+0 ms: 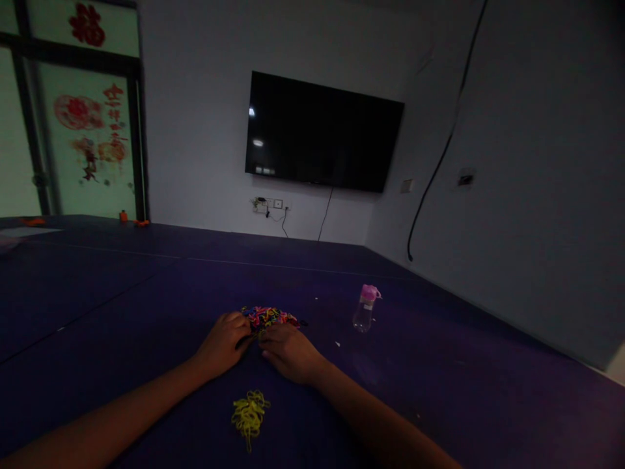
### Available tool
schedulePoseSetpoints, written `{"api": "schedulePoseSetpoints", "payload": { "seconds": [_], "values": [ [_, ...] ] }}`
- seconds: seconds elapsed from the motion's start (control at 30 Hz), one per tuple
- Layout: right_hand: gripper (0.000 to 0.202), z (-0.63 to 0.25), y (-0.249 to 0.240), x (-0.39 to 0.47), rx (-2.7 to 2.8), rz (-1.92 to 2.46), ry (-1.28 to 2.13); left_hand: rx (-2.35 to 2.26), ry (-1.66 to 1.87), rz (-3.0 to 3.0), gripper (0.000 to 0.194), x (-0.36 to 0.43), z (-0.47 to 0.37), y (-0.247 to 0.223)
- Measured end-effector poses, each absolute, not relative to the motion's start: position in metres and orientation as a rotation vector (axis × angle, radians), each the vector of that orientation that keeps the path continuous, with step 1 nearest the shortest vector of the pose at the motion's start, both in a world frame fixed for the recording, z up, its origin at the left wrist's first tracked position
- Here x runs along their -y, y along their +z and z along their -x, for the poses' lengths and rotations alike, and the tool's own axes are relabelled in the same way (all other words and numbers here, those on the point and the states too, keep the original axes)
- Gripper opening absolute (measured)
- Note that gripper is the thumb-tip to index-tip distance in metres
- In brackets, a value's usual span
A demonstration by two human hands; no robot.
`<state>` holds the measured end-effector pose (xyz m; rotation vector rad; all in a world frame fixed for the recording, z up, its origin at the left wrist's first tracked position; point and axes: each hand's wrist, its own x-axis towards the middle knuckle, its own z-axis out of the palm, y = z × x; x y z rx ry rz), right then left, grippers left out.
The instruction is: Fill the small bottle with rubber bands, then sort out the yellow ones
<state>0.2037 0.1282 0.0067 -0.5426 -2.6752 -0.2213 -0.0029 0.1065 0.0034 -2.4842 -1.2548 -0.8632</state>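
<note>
A heap of small bands in many colours (267, 317), like rubber bands, lies on the dark purple tabletop. My left hand (226, 343) is at the heap's near left edge with its fingers curled inward. Close beside it, my right hand (291, 352) has its fingers bent together at the near right edge. A bit of yellow-green shows by the right fingertips, but whatever either hand pinches is too small and dark to make out. Nearer to me, between my forearms, is a loose tangle of yellow bands (250, 414), touched by neither hand.
A clear bottle with a pink lid (362, 314) stands right of the heap. Small white scraps (338, 344) dot the purple surface (146, 286). Orange objects (124, 215) sit at the far left edge. A television (322, 133) hangs on the wall beyond.
</note>
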Motion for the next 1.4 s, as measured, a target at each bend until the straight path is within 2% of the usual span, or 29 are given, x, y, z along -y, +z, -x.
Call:
{"api": "schedulePoseSetpoints", "payload": {
  "seconds": [0.47, 0.73, 1.0, 1.4],
  "values": [
    [0.020, -0.2053, 0.0096, -0.1254, 2.642, 0.681, -0.267, 1.191, -0.865, 2.644, 0.015, -0.1013, 0.0003, 0.0071],
    [0.025, -0.2047, 0.0043, -0.1275, 2.534, 0.908, -0.361, 1.042, -0.798, 2.753, 0.026, -0.1075, 0.0049, 0.0041],
    [0.018, -0.2053, 0.0093, -0.1259, 2.582, 0.794, -0.215, 0.992, -0.753, 2.785, 0.022, -0.1085, 0.0055, 0.0017],
    [0.025, -0.2055, 0.0116, -0.1277, 2.624, 0.765, -0.075, 1.042, -0.854, 2.789, 0.021, -0.1035, 0.0016, 0.0035]
  ]
}}
